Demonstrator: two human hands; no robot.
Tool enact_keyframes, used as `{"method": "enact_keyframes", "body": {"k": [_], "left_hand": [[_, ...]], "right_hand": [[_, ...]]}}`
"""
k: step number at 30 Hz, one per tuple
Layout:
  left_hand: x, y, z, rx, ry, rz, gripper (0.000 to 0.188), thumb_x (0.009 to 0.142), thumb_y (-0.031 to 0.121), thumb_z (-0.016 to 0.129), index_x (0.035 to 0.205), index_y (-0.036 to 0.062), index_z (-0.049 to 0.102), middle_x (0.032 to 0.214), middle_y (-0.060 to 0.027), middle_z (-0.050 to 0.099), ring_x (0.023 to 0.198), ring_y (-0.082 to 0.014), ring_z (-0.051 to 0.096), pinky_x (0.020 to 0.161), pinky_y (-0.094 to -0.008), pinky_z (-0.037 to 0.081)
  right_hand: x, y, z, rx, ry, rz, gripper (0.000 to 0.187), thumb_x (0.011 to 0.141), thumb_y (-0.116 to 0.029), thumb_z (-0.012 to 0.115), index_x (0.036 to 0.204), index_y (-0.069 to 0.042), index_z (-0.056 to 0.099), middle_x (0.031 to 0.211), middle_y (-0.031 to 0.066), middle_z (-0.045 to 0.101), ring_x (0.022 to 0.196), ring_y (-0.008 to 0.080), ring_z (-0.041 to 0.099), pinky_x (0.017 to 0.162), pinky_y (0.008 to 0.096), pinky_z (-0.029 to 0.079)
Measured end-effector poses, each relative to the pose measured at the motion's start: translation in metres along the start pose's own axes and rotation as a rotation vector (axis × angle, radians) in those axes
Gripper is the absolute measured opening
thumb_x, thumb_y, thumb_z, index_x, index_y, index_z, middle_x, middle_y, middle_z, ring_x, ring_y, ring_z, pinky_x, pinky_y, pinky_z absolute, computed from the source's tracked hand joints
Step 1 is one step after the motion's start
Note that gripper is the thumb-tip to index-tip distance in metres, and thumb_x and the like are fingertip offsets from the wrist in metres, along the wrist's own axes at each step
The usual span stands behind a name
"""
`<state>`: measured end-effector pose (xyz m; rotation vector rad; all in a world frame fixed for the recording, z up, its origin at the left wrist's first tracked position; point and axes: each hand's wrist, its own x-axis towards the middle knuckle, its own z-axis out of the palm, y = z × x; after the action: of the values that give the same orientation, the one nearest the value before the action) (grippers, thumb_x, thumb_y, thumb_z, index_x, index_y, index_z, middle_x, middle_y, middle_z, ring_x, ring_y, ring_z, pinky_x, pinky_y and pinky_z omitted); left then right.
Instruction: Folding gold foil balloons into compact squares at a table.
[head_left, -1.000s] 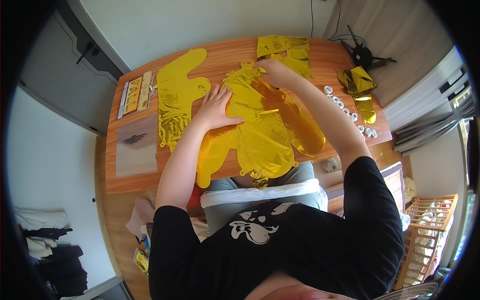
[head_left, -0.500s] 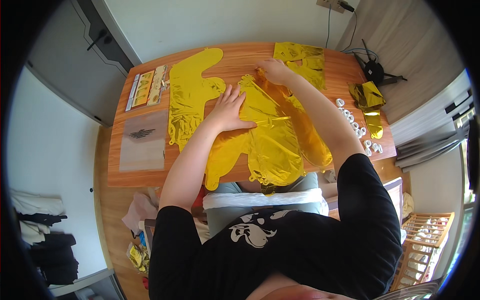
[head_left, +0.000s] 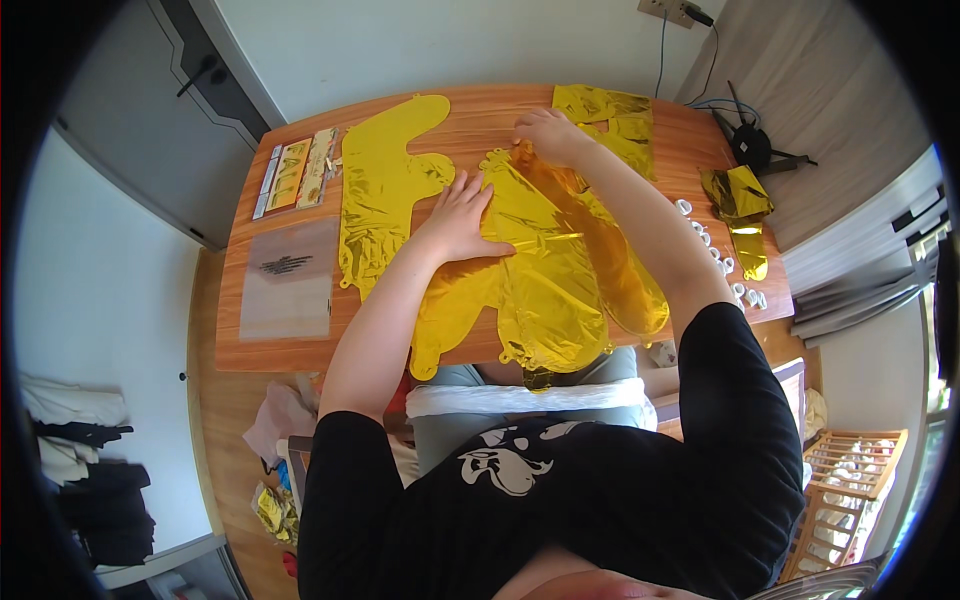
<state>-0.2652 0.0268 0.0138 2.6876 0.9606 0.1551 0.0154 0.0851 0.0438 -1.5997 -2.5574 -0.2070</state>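
A flat gold foil balloon (head_left: 545,290) lies across the front middle of the table, reaching its near edge. My left hand (head_left: 463,222) rests on it palm down, with fingers spread and thumb out to the right. Farther off, my right hand (head_left: 553,137) is closed at the far end of the balloon's long, orange-tinted part; the fingertips are partly hidden. Left of these, a second flat gold balloon (head_left: 375,190) with a curved top is spread out. Another gold foil sheet (head_left: 632,128) lies beyond my right hand.
On the left are a printed card (head_left: 290,178) and a translucent plastic sleeve (head_left: 288,285). White ribbon rolls (head_left: 725,265) and a folded gold foil piece (head_left: 740,195) lie at the right. A black router (head_left: 750,145) stands at the back right corner.
My right hand has shifted slightly away from me at the balloon's far end. My left hand stays pressed in place.
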Motion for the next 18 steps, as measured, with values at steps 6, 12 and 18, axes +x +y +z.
{"method": "enact_keyframes", "body": {"k": [6,12,18], "left_hand": [[-0.003,0.000,-0.001,-0.019,0.008,-0.019,0.127,0.069,0.074,0.079,0.160,-0.0009,0.031,0.170,-0.0237,0.020,0.160,-0.0388,0.010,0.128,-0.0530,0.014],[0.004,0.005,-0.003,0.003,-0.009,-0.004,0.128,0.069,0.074,0.079,0.159,-0.0031,0.031,0.169,-0.0242,0.021,0.159,-0.0393,0.011,0.128,-0.0517,0.015],[-0.001,-0.002,-0.003,-0.094,-0.007,-0.017,0.130,0.072,0.073,0.078,0.161,-0.0036,0.024,0.170,-0.0243,0.019,0.160,-0.0378,0.009,0.129,-0.0499,0.012]], "right_hand": [[0.001,-0.001,-0.007,-0.080,-0.006,-0.046,0.035,0.086,-0.003,0.061,0.115,-0.017,0.073,0.130,0.0019,0.064,0.136,0.0259,0.050,0.115,0.0449,0.038],[-0.015,0.010,-0.007,0.054,0.073,0.031,0.036,0.086,-0.001,0.060,0.117,-0.016,0.072,0.130,0.0023,0.064,0.136,0.0266,0.050,0.114,0.0458,0.038],[-0.075,-0.006,-0.040,0.270,0.207,0.128,0.033,0.088,0.001,0.058,0.118,-0.009,0.068,0.120,0.0101,0.067,0.120,0.0326,0.059,0.101,0.0458,0.048]]}}
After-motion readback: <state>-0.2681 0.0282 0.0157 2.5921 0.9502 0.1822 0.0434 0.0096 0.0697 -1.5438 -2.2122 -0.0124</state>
